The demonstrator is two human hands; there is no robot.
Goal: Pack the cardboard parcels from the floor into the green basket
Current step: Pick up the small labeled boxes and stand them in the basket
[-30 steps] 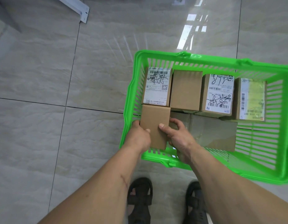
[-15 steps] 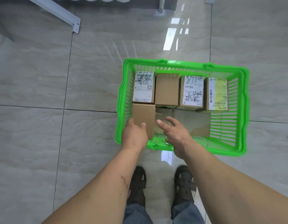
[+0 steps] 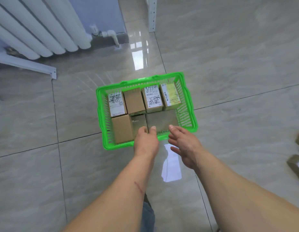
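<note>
Both hands (left point(image 3: 146, 142), right point(image 3: 185, 145)) withdrawn; plain parcel point(image 3: 122, 128) released in basket point(image 3: 189, 104).

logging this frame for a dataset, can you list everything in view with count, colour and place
green basket: 1, bright green, on the floor tiles, centre
upright parcels: 5, brown, three with white or yellow labels, four along the far wall, one at near left
flat parcels: 2, dull brown, basket bottom, near right
loose parcels: 2, brown, floor at right edge, cut off
radiator: 1, white, top left
metal bars: 2, white, left and top centre
left hand: empty, at the near rim
right hand: open, empty
</note>
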